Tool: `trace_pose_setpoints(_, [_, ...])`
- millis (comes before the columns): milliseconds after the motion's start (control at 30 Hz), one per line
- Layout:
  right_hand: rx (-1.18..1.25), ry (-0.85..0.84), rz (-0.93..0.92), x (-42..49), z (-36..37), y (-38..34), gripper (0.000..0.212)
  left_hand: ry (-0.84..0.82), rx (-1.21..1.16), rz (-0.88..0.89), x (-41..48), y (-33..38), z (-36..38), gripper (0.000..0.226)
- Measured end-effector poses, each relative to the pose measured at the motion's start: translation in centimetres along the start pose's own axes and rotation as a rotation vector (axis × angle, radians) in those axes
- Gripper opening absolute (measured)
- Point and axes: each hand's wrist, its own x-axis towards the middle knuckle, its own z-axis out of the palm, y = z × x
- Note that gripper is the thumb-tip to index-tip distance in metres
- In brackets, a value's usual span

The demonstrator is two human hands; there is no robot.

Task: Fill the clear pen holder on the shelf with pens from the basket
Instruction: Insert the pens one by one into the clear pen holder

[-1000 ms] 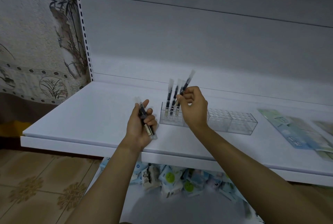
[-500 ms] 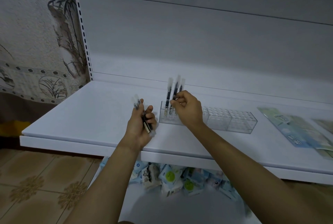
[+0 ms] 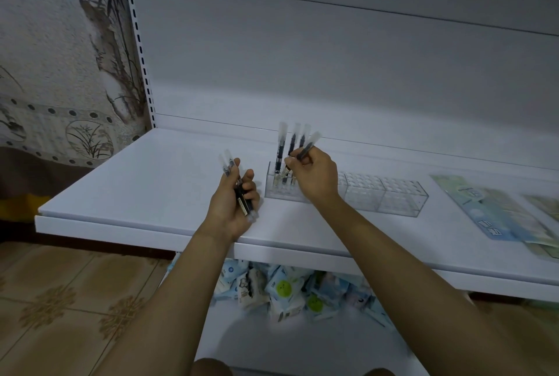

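Clear-capped and dark-barrelled, one pen (image 3: 308, 145) is pinched in the grip of the right hand (image 3: 316, 177), thumb and fingers closed together on its lower barrel so that the cap slants up and to the right. That hand hovers over the left end of the clear pen holder (image 3: 393, 198), hiding part of it. Just left of the knuckles, three pens (image 3: 292, 149) stand upright in the holder's leftmost holes, caps up, close together in a row. The remaining holes to the right appear empty, though the plastic is hard to read.

The left hand (image 3: 234, 203) is closed around a small bundle of pens (image 3: 237, 185), with clear caps poking out above the fingers and other ends showing below the palm; how many it holds I cannot tell. It sits near the holder's left end, apart from it, above the front part of the white shelf (image 3: 136, 182).

On the shelf's right side lie flat blue-green printed packets (image 3: 484, 209), well apart from the holder. Under the shelf, a heap of small wrapped packs (image 3: 281, 288) lies on a lower white surface. Left of the shelving hangs a curtain with bamboo print (image 3: 60, 73), above a patterned tile floor (image 3: 60, 300).
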Motion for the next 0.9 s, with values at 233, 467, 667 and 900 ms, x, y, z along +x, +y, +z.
trace_pose_setpoints(233, [0.053,0.000,0.015,0.1,-0.3,0.3,0.022,0.002,0.025,0.012,0.2,-0.1,0.1,0.021])
trace_pose_setpoints(467, [0.179,0.085,-0.066,-0.5,0.3,0.8,0.014,-0.006,0.041,0.004,0.5,-0.2,-0.1,0.025])
trace_pose_setpoints(667, [0.098,0.183,-0.098,-0.7,1.1,1.3,0.021,-0.005,0.057,0.002,0.6,-0.3,0.1,0.027])
trace_pose_setpoints(900, [0.032,0.236,-0.174,-0.9,1.4,1.3,0.026,-0.009,0.070,-0.009,0.7,-0.2,0.0,0.024])
